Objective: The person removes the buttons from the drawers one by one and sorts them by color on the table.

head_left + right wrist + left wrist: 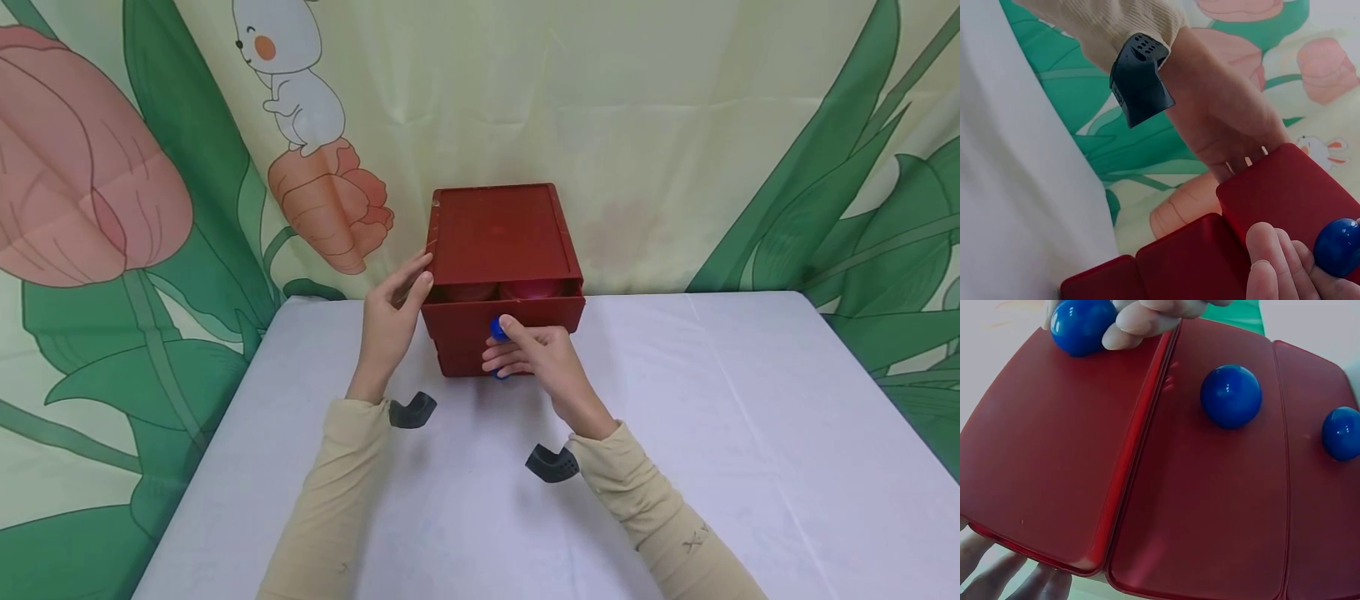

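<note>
A red chest of drawers (495, 237) stands at the back of the table, its top drawer (457, 315) pulled out a little. My right hand (542, 358) pinches that drawer's blue round knob (1084, 326) between thumb and fingers. Against the chest's left side, my left hand (393, 321) rests with its fingers extended. Through the drawer's gap, pinkish rounded things (532, 288) show in part; their kind cannot be made out. Two lower drawers, each with a blue knob (1231, 397), are closed in the left wrist view.
A white cloth covers the table (712, 467). Behind the chest hangs a printed curtain (637, 125) with flowers and a rabbit on a carrot. A black wrist mount (412, 411) sticks out from the left sleeve, and another mount (552, 463) from the right.
</note>
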Motion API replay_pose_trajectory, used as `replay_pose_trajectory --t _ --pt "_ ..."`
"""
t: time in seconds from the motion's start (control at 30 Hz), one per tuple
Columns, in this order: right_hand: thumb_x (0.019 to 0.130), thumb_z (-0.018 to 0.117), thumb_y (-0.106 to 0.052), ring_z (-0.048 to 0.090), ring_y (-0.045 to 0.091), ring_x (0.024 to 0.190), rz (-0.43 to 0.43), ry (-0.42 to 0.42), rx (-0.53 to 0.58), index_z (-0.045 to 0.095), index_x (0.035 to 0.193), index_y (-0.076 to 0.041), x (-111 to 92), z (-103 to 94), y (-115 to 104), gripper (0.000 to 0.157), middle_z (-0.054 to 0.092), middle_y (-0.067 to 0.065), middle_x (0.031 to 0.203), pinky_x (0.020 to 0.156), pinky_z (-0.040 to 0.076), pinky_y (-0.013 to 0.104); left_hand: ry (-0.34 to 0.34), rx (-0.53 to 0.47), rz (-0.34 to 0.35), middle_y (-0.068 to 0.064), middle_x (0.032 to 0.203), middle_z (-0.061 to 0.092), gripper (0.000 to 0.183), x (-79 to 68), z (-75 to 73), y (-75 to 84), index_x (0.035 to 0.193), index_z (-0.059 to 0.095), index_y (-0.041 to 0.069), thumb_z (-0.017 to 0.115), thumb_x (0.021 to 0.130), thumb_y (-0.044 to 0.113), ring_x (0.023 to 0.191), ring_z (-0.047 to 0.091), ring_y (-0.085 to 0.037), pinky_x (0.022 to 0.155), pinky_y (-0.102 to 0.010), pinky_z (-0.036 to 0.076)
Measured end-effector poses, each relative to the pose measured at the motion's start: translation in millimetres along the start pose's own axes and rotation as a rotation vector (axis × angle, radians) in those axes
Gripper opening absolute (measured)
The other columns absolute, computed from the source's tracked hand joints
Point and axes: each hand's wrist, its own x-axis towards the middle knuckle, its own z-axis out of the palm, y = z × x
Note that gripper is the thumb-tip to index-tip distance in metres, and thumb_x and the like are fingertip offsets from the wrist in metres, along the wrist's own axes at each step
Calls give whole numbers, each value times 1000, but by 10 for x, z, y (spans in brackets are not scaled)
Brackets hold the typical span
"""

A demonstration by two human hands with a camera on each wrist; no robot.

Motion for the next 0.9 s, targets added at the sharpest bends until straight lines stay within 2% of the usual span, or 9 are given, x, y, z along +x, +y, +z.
replay_pose_trajectory --t 0.23,0.47,0.73,0.9 --pt "97 61 -45 75 27 81 -2 -1 5 69 105 12 -50 16 -15 58 76 14 88 73 62 35 9 -13 28 4 145 56 38 -3 -13 -91 137 62 16 61 100 25 132 53 -11 107 -37 47" --pt "97 61 -46 75 28 81 0 -2 -10 68 107 13 -86 11 3 60 76 14 88 74 62 36 12 -13 43 4 144 56 39 -3 -2 -119 137 62 16 60 100 28 132 53 -12 106 -36 47" --pt "97 60 -45 75 29 82 -6 -9 -20 72 102 3 -125 10 7 50 76 15 90 76 61 38 13 -30 50 3 145 56 38 -10 9 -136 137 62 15 60 100 25 133 53 -13 107 -36 47" --pt "98 60 -44 75 29 83 -11 -15 -22 72 103 4 -148 13 10 50 76 16 91 77 61 40 15 -35 51 2 145 56 38 -15 12 -143 137 61 15 60 100 24 132 53 -14 106 -36 47"
